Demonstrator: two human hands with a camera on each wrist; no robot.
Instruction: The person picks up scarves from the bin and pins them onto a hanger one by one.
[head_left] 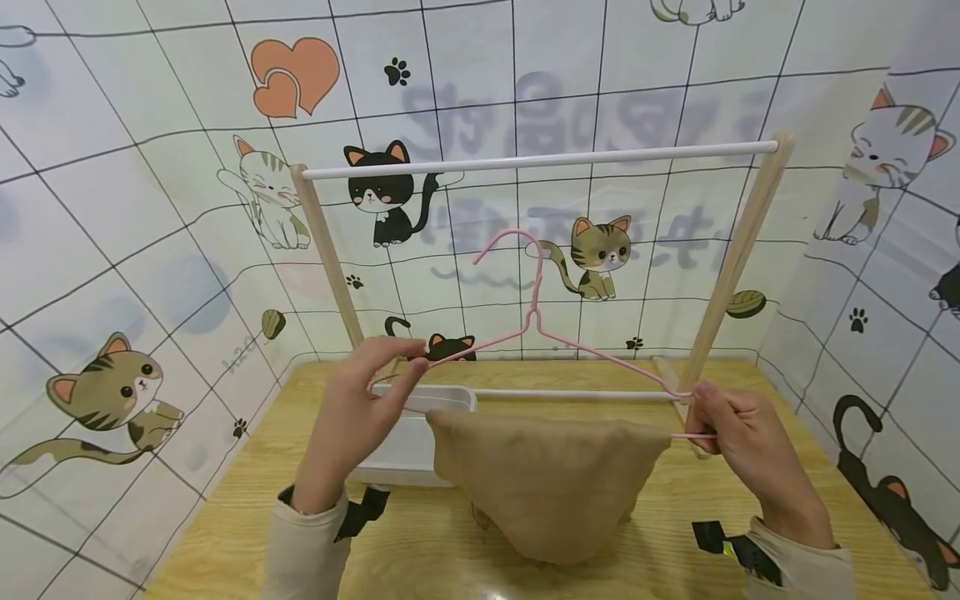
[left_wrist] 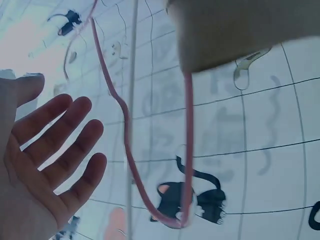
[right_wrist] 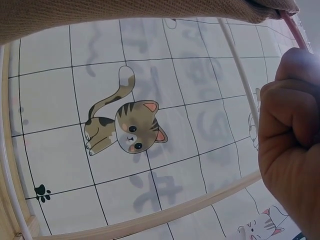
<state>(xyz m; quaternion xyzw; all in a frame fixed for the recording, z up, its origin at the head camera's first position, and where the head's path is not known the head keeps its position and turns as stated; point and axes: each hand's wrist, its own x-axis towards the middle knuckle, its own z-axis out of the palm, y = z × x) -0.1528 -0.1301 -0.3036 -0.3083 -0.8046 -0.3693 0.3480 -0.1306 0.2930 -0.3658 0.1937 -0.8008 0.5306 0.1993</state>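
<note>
A pink clothes hanger (head_left: 538,283) is held up over the table, its hook at the top. Draped over its lower bar is a brown cloth (head_left: 551,483), hanging down in the middle. My right hand (head_left: 750,442) grips the hanger's right end with curled fingers. At the left end, my left hand (head_left: 356,412) stays beside the hanger; the left wrist view shows its fingers (left_wrist: 75,145) spread and relaxed, apart from the pink wire. In the right wrist view, the curled right hand (right_wrist: 292,115) sits below the cloth's edge (right_wrist: 125,17).
Behind the hanger stands a drying rack with a white top rod (head_left: 540,158) and wooden posts (head_left: 738,258). A white plastic tray (head_left: 405,467) sits on the wooden table (head_left: 247,500) behind the left hand. Cat-print sheeting (head_left: 480,108) surrounds the table's back and sides.
</note>
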